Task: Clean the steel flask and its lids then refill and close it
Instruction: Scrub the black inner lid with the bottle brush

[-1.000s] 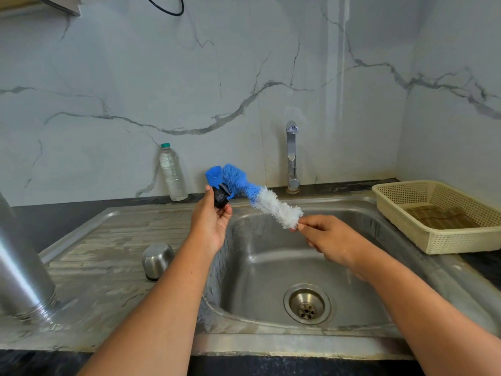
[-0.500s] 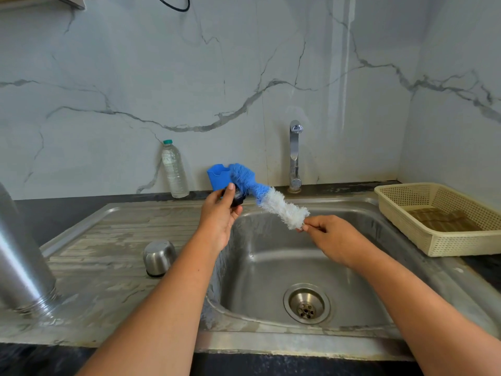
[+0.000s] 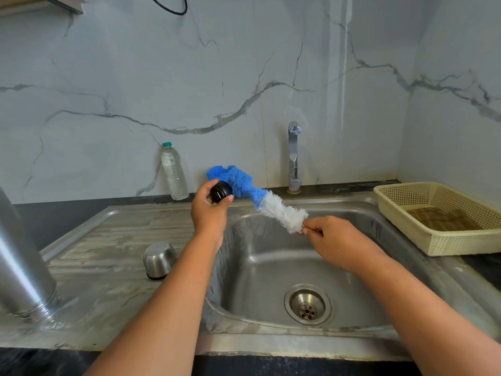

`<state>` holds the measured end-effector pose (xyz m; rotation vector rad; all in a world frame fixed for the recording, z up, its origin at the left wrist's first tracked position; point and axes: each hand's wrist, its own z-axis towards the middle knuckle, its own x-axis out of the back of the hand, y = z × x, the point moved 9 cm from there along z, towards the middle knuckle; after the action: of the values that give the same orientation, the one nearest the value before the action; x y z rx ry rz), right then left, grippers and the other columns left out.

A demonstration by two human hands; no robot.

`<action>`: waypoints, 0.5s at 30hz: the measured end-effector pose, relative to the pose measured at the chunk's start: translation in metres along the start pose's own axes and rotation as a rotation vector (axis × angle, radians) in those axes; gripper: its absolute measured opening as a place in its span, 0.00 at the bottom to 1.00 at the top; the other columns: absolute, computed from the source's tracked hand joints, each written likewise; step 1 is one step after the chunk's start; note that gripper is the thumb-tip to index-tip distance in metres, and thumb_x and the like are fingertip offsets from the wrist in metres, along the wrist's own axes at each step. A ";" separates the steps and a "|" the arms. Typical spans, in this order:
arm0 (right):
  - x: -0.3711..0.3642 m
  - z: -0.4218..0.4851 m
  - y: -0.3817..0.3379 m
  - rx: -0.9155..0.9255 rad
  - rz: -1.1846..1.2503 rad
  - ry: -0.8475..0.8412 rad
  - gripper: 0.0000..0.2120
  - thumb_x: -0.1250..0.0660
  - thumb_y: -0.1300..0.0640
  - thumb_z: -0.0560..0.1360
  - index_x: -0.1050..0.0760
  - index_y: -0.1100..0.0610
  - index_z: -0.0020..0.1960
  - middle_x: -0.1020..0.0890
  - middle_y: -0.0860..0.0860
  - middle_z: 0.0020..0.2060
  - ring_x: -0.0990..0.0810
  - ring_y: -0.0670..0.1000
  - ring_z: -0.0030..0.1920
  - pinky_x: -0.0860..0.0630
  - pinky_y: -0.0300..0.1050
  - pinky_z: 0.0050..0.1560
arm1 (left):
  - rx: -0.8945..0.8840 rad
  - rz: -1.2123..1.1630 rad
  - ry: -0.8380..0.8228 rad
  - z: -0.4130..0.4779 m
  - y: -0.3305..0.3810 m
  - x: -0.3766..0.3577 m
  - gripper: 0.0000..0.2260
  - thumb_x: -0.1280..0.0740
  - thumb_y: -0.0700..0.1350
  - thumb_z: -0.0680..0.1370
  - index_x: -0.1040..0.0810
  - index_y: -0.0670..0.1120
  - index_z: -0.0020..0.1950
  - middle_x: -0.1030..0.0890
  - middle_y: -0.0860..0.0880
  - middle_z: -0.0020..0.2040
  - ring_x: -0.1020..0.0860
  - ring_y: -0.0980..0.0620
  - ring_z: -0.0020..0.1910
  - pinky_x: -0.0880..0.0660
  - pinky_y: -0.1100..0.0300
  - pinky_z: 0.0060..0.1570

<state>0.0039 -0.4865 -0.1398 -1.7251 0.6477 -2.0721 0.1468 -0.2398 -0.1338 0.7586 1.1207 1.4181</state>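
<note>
Here, above a stainless steel sink (image 3: 271, 267), a person's left hand (image 3: 210, 213) closes its fingers and thumb around a small black inner lid (image 3: 221, 191), holding it up near the back edge of the basin. The right hand (image 3: 336, 241) pinches the near end of a bottle brush (image 3: 267, 203) between thumb and fingertips; the handle itself is hidden inside the grip. The brush runs diagonally up and to the left, its white bristles nearest the right hand and its blue bristles pressed against the black lid. The steel flask (image 3: 21, 267) stands mouth down on the draining board (image 3: 108, 253) at the far left, only partly inside the picture. Its domed steel cap (image 3: 158, 260) rests upside down on the same board, just beside the basin's left rim and below the left forearm. Behind the hands, a blue holder (image 3: 217, 172) sits against the marble wall (image 3: 244, 77), a clear plastic water bottle (image 3: 174, 172) with a green cap stands to its left, and a chrome tap (image 3: 293, 156) rises to its right. A cream plastic basket (image 3: 444, 240) sits on the counter to the right of the sink. The drain (image 3: 307, 304) lies open at the bottom of the basin.
</note>
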 end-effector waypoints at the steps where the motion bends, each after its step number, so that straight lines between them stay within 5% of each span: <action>1: -0.001 0.002 -0.002 0.004 -0.004 0.006 0.13 0.43 0.55 0.85 0.19 0.48 0.58 0.18 0.48 0.39 0.22 0.49 0.35 0.24 0.45 0.37 | -0.031 0.055 -0.014 -0.001 0.002 -0.001 0.22 0.24 0.35 0.76 0.22 0.57 0.63 0.19 0.49 0.63 0.19 0.52 0.60 0.22 0.58 0.61; 4: -0.002 0.005 -0.002 -0.012 -0.013 0.021 0.13 0.43 0.57 0.85 0.20 0.50 0.56 0.20 0.49 0.38 0.24 0.49 0.34 0.27 0.43 0.35 | -0.087 0.185 -0.108 -0.007 0.002 -0.016 0.22 0.23 0.37 0.75 0.22 0.61 0.60 0.18 0.49 0.61 0.20 0.51 0.60 0.23 0.61 0.57; 9: 0.002 0.000 0.004 -0.007 -0.071 0.020 0.13 0.43 0.56 0.84 0.20 0.49 0.54 0.20 0.49 0.37 0.24 0.49 0.34 0.28 0.43 0.34 | -0.075 0.132 0.024 -0.002 0.005 -0.001 0.21 0.24 0.37 0.76 0.22 0.55 0.64 0.19 0.48 0.63 0.20 0.51 0.61 0.22 0.55 0.62; 12: 0.001 0.005 0.000 -0.008 -0.090 0.041 0.14 0.44 0.57 0.84 0.20 0.47 0.57 0.19 0.49 0.39 0.21 0.51 0.36 0.24 0.46 0.36 | -0.064 0.163 -0.102 -0.010 0.000 -0.018 0.21 0.24 0.37 0.76 0.23 0.57 0.63 0.19 0.50 0.60 0.20 0.53 0.58 0.24 0.63 0.53; 15: 0.002 0.006 -0.001 -0.009 -0.094 0.059 0.14 0.45 0.57 0.84 0.20 0.47 0.57 0.20 0.48 0.38 0.21 0.50 0.35 0.23 0.46 0.36 | -0.017 0.076 -0.023 -0.009 0.000 -0.016 0.21 0.24 0.36 0.77 0.23 0.53 0.66 0.22 0.54 0.60 0.21 0.58 0.55 0.27 0.69 0.48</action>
<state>0.0093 -0.4878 -0.1370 -1.7358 0.6052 -2.1948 0.1409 -0.2576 -0.1342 0.8105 1.0710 1.4772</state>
